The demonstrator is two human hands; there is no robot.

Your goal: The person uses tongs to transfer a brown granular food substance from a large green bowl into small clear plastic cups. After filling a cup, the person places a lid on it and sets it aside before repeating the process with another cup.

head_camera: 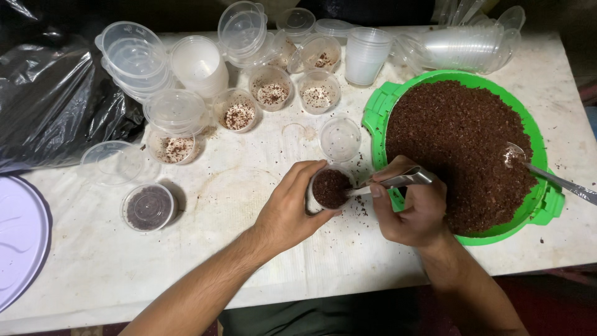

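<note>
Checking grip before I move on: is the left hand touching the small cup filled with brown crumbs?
Touching. The head view shows the left hand wrapped around the small cup, fingers against its wall with no gap.

A white table (pixel 249 274), stained and dusted with brown crumbs, carries everything. On its right side sits a round green basin (pixel 376 115) heaped with brown crumbly material (pixel 454 143), and at the far edge lie stacks of clear lids (pixel 134 56), empty clear cups (pixel 367 53) and several small cups with a little filling (pixel 270 93). Nearer, an empty cup (pixel 340 138) stands beside the basin, a lidded filled cup (pixel 148 207) stands left, with a black plastic bag (pixel 50 106) and a white round lid (pixel 18 236) at the left edge.
</note>
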